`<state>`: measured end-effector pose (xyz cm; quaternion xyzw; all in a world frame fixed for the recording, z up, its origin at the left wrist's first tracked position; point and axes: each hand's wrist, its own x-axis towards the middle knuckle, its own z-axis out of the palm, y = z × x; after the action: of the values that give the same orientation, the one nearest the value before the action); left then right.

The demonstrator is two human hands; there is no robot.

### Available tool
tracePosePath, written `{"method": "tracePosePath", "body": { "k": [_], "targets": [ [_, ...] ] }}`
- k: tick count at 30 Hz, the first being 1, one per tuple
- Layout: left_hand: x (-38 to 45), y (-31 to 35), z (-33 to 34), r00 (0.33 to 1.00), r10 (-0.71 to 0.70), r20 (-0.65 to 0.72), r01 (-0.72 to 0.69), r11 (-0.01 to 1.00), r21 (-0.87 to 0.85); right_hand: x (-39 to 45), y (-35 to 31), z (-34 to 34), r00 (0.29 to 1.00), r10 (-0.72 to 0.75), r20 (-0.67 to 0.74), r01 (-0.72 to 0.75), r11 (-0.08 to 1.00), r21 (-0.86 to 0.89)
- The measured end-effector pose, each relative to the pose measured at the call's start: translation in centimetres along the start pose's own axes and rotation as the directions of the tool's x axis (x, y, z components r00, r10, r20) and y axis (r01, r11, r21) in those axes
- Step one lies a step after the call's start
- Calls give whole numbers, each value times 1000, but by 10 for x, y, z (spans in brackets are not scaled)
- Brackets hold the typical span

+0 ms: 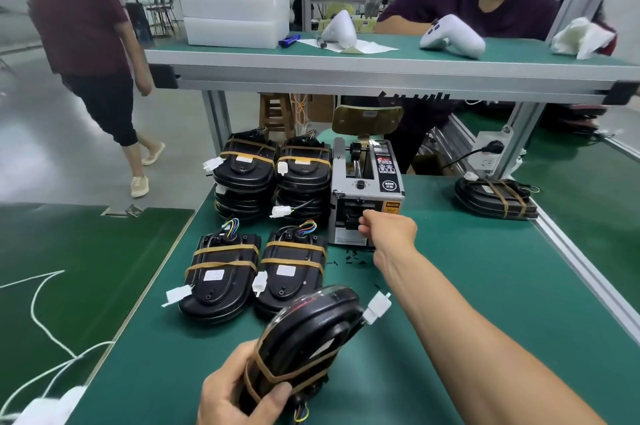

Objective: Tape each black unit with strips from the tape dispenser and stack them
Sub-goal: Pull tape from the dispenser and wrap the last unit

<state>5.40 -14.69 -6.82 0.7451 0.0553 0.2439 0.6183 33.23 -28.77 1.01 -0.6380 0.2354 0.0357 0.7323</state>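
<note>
My left hand [239, 393] grips a black unit [308, 338] at its lower end, tilted above the green mat; brown tape bands cross it and a white connector [377, 306] hangs off its side. My right hand [388, 230] reaches to the outlet of the tape dispenser [367, 189], fingertips curled at the slot; whether a strip is pinched there cannot be told. Two taped black units [221, 279] [291, 272] lie flat in front of me. Behind them stand two stacks of taped units [246, 175] [304, 178].
Another taped unit pile [495, 197] lies at the far right of the mat [485, 286]. An aluminium shelf [381, 71] overhangs the bench, carrying white housings and foam trays. One person works opposite, another walks at left. White cables trail at lower left.
</note>
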Motion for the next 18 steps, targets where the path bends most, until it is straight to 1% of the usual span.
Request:
{"method": "tracePosePath", "body": {
  "k": [7,18],
  "targets": [
    [1,5,1,1000,27,-4,-27,1000,2,1,0,14,996,71,-50,-67,994,83],
    [1,1,2,996,88,-16,-88,996,11,-1,2,21,994,52,-95,-41,993,109]
  ]
}}
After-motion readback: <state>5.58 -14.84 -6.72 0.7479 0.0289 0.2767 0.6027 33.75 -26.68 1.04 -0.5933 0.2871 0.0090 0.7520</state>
